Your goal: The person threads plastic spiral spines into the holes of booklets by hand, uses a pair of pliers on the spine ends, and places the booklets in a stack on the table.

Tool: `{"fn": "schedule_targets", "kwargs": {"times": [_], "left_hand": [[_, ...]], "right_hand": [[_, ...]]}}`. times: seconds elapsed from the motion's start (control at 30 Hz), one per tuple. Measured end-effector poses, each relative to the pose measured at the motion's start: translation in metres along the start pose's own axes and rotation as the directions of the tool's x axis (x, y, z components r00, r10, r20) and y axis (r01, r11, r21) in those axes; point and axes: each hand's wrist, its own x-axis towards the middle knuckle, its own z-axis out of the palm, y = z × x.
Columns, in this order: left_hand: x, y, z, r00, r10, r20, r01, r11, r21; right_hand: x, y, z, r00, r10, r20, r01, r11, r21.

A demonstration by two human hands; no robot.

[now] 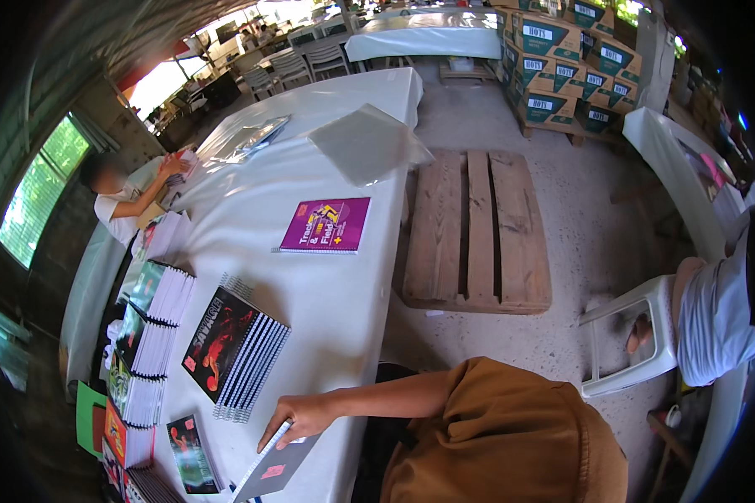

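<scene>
My right hand (298,417) comes in from the right, its fingers closed on the upper edge of a notebook (282,466) with a grey cover and a pink sticker. That notebook is held tilted over the near table edge, and its lower part runs out of the picture. Left of it lies a small dark notebook (193,455) with a red figure on its cover. Just beyond my hand sits a fanned stack of black spiral notebooks (236,348). A purple spiral notebook (325,225) lies flat farther along. My left hand is out of the picture.
Tall stacks of spiral notebooks (151,335) line the table's left side. Clear plastic sheets (369,144) lie on the white-covered table (344,302). A co-worker (122,197) handles items across it. Right are a wooden pallet (478,226), a white stool (633,335) and stacked cartons (554,71).
</scene>
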Motion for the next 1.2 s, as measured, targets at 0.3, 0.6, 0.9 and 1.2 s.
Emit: {"fn": "schedule_targets", "kwargs": {"times": [0.3, 0.6, 0.9, 1.2], "left_hand": [[0.003, 0.012, -0.006, 0.998, -0.054, 0.029, 0.053, 0.998, 0.035], [-0.014, -0.022, -0.057, 0.996, -0.076, 0.05, 0.072, 0.994, 0.077], [0.003, 0.023, -0.007, 0.969, 0.068, 0.236, -0.053, 0.996, -0.068], [-0.001, 0.022, 0.0, 0.963, 0.02, 0.268, -0.012, 0.999, -0.034]], "right_hand": [[-0.001, 0.001, -0.006, 1.0, 0.011, -0.017, -0.012, 0.999, -0.029], [0.012, 0.025, 0.0, 0.999, 0.036, -0.004, -0.037, 0.999, -0.013], [0.007, 0.007, -0.002, 0.968, 0.154, -0.197, -0.167, 0.985, -0.051], [0.005, 0.007, 0.0, 0.982, 0.124, -0.145, -0.144, 0.979, -0.142]]}}
